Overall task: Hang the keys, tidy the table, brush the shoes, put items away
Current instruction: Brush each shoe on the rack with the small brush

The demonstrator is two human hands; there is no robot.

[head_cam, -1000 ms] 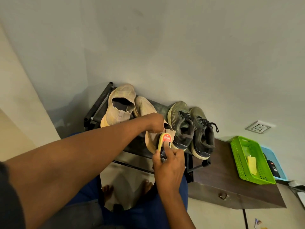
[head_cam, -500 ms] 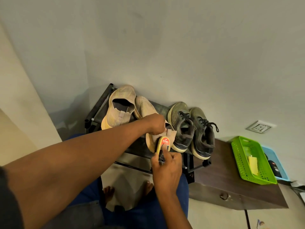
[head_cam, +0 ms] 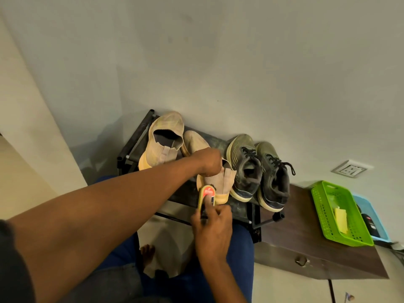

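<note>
I am gripping the collar of the beige slip-on shoe [head_cam: 220,182] with my left hand [head_cam: 208,159], fingers curled over its rim, and I am holding the shoe brush [head_cam: 206,196] in my right hand [head_cam: 211,224], fingers wrapped round its lower end, its bristle side lying against the shoe's heel. The shoe is standing on the top tier of the black shoe rack [head_cam: 140,138], between its beige partner [head_cam: 162,141] and a pair of dark laced sneakers [head_cam: 260,169]. I am judging the brushing step as under way, with the sneakers not yet attended to. Risks noted: the shoe is sitting close to the rack's front edge, so a hard stroke could be pushing it off if my left hold slackens; the brush is being held low on its body, so it could be twisting or slipping; a wide stroke could be knocking the nearest sneaker, which is just beside. The rack is standing against a plain pale wall; to its right a dark wooden cabinet top [head_cam: 306,232] is carrying a green basket [head_cam: 328,217] and a blue tray [head_cam: 376,217] touching it, with a wall socket [head_cam: 348,170] above.
</note>
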